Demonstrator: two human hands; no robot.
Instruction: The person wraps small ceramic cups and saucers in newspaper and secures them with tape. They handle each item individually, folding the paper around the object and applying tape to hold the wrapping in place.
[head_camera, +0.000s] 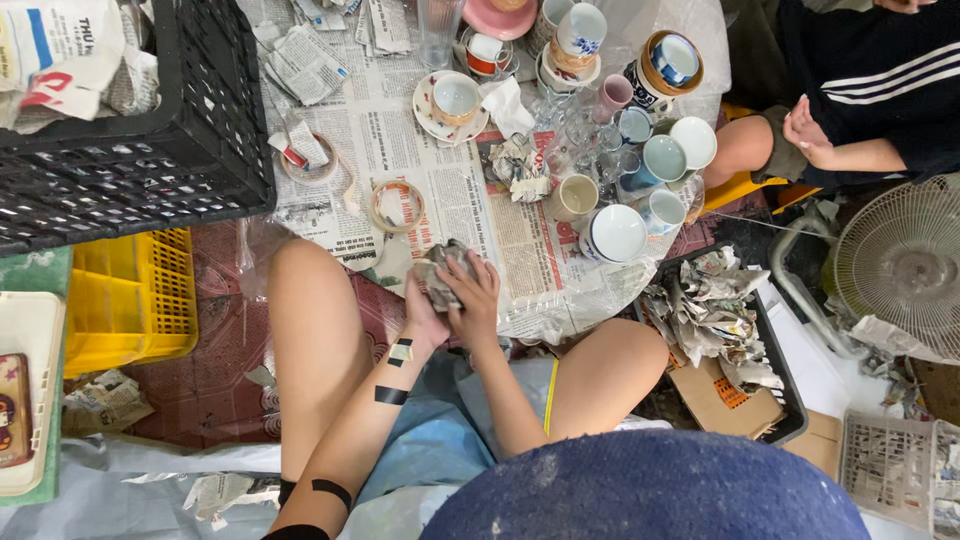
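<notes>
Both of my hands hold a small bundle wrapped in newspaper (444, 270) just above my knees. My left hand (424, 312) cups it from the left and underneath. My right hand (477, 292) presses on its right side with fingers spread over the paper. What the bundle holds is hidden by the wrapping. The bundle hovers at the near edge of a low table covered with newspaper sheets (400, 150). A roll of clear tape (397, 204) lies on the paper just beyond my hands.
Cups, mugs and saucers (640, 150) crowd the table's far right. A black crate (150, 150) and a yellow crate (130, 290) stand at left. A tray of wrapped bundles (715, 310) sits at right, beside a fan (905, 260). Another person (860, 90) sits at top right.
</notes>
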